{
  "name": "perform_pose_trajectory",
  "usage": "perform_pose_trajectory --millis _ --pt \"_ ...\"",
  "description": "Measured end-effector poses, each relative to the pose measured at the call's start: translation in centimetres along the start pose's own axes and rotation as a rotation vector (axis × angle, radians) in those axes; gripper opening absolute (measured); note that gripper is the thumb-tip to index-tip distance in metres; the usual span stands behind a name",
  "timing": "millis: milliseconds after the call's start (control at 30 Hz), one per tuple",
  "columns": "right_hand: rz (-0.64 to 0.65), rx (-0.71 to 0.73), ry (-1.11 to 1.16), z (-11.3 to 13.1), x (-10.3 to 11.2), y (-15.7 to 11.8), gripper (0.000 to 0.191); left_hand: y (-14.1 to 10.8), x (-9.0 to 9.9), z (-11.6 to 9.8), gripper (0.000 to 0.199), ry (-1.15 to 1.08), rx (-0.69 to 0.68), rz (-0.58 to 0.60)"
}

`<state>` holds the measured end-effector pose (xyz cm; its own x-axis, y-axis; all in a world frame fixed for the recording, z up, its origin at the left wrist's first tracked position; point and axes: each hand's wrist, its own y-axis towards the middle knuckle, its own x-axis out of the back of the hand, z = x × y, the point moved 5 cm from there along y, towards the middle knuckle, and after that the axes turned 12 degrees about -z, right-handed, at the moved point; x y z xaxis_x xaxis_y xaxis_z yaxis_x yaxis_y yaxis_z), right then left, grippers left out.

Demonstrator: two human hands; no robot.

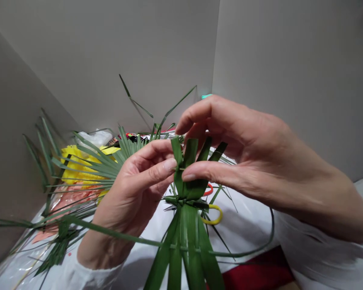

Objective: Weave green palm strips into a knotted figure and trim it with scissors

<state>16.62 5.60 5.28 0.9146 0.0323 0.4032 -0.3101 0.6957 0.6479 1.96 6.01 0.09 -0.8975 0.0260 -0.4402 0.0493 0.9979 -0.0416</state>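
A bundle of green leaf strips [189,229] stands upright in the middle, tied with a knotted strip at its waist. Four short strip ends fan out above the knot. My left hand [139,181] pinches the leftmost upper strip between thumb and index finger. From the right, my right hand [230,149] presses its thumb on the front of the upper strips; its other fingers curve behind and above them, partly hidden. Thin strips stretch sideways from the bundle below the knot. Behind it lie scissors with a yellow handle [216,214] and a red handle.
A large fan-shaped palm leaf [105,165] spreads at the left over yellow material [78,165] and pink sheets [69,201]. A dark red piece [260,270] lies at the lower right on the white table. Grey walls stand behind.
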Motion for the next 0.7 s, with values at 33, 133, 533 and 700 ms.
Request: perform_pose_trajectory --millis 33,133,533,700 --pt "-0.008 0.006 -0.001 0.0 -0.1 0.0 0.031 0.0 0.1 -0.1 0.013 -0.001 -0.002 -0.013" --pt "-0.032 0.007 0.008 0.0 -0.1 0.0 0.030 0.0 0.3 -0.4 0.013 -0.010 -0.061 -0.051" --pt "-0.082 -0.046 -0.028 -2.1 0.9 -0.2 0.027 0.3 2.1 -2.0 0.014 -0.066 -0.186 -0.158" --pt "-0.122 -0.043 -0.021 -1.6 0.1 0.1 0.026 0.6 1.8 -2.0 0.015 -0.083 -0.189 -0.160"
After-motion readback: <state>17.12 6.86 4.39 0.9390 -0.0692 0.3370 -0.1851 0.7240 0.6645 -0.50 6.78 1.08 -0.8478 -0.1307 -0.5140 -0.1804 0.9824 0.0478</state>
